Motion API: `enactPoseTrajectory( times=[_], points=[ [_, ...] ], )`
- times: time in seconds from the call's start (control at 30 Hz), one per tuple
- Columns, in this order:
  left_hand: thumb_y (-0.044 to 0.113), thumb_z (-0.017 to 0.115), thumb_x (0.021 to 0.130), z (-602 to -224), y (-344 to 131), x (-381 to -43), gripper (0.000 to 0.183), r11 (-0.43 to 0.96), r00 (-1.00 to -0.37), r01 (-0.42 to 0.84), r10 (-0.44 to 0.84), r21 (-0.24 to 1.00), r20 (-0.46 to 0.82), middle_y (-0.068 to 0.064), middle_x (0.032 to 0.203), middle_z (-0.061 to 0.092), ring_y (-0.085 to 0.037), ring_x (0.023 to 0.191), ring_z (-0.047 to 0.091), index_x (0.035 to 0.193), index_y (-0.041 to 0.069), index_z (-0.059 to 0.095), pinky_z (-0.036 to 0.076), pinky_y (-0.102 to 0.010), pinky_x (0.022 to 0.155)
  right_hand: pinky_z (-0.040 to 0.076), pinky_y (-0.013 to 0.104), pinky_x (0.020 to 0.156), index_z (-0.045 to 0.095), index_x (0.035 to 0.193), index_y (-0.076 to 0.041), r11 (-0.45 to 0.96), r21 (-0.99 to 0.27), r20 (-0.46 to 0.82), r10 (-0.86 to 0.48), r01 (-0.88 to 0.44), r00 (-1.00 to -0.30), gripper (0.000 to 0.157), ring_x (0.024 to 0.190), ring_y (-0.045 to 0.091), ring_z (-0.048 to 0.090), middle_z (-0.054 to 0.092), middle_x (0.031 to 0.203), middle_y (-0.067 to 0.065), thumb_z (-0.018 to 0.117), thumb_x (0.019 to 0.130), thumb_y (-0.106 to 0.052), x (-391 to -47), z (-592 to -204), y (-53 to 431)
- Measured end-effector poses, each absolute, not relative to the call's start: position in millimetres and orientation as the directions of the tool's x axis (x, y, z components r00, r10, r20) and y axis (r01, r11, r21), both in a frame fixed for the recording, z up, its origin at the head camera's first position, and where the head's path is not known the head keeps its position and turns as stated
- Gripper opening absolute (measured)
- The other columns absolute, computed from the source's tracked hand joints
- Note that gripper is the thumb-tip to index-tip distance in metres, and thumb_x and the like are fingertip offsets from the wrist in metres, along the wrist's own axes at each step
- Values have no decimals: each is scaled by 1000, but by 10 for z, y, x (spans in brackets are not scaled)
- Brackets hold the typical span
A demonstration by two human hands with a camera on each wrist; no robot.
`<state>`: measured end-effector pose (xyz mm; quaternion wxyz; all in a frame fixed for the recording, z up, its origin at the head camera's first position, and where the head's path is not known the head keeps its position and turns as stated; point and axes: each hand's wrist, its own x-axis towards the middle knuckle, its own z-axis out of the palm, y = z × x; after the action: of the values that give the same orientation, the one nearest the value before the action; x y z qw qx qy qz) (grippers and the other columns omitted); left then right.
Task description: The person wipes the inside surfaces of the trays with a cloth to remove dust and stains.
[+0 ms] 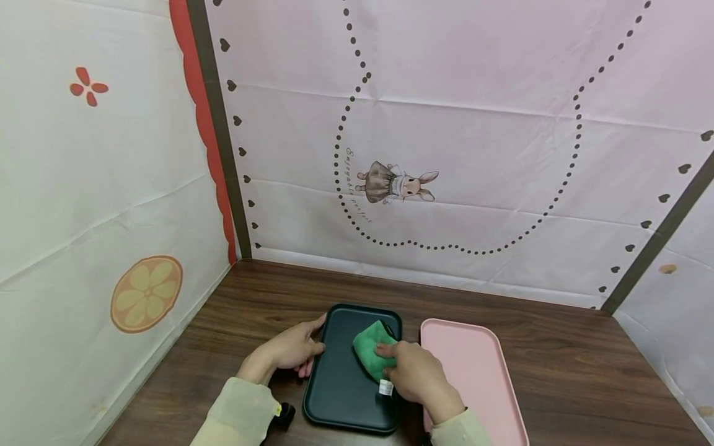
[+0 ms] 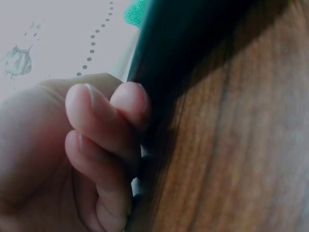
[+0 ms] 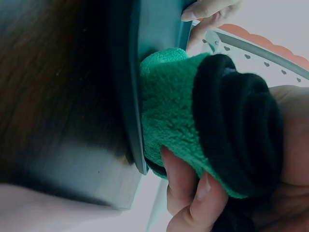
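A dark green-black rectangular tray (image 1: 340, 390) lies on the wooden table. My left hand (image 1: 291, 348) grips its left edge, thumb on the rim; in the left wrist view the other fingers (image 2: 96, 108) curl beside the tray's side. In my right hand (image 1: 417, 374) is a folded green cloth (image 1: 368, 350) with a dark border and a white label (image 1: 386, 388), held against the right half of the tray's surface. Up close in the right wrist view, fingertips (image 3: 179, 176) pinch the plush green cloth (image 3: 169, 104), whose black edging (image 3: 231, 125) bunches in layers toward the palm.
Just right of the dark tray, a pink tray (image 1: 471, 371) lies partly behind the right hand and wrist. The brown wooden table (image 1: 574, 371) meets printed fabric walls at the back and sides. A dark strap piece (image 1: 284, 416) shows at the left wrist.
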<state>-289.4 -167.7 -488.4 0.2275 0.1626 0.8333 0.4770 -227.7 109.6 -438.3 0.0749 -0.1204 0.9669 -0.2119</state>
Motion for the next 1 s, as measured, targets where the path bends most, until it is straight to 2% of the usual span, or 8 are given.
enactPoseTrajectory(
  times=[0.17, 0.53, 1.0],
  points=[
    [13, 52, 107, -4891, -1681, -2897, 72, 497, -842, 47, 486, 867, -233, -6, 56, 64, -14, 44, 59, 167, 9, 12, 49, -28, 47, 57, 58, 82, 76, 128, -28, 881, -435, -98, -253, -187, -963, 40, 118, 41, 67, 70, 138, -4, 79, 89, -19, -2296, -4392, 1087],
    [13, 53, 107, -4884, -1675, -2893, 72, 492, -844, 40, 483, 870, -234, -6, 56, 64, -14, 44, 59, 167, 8, 13, 48, -29, 47, 56, 60, 88, 76, 128, -27, 873, -458, -91, -231, -165, -969, 40, 124, 43, 65, 68, 140, -7, 79, 90, -19, -2332, -4427, 1091],
    [14, 52, 107, -4892, -1689, -2903, 72, 493, -844, 27, 478, 869, -245, -7, 57, 64, -13, 44, 59, 167, 10, 13, 49, -28, 47, 56, 60, 90, 76, 129, -28, 869, -470, -72, -217, -158, -974, 39, 125, 41, 65, 67, 141, -9, 77, 91, -19, -2366, -4468, 1080]
  ],
)
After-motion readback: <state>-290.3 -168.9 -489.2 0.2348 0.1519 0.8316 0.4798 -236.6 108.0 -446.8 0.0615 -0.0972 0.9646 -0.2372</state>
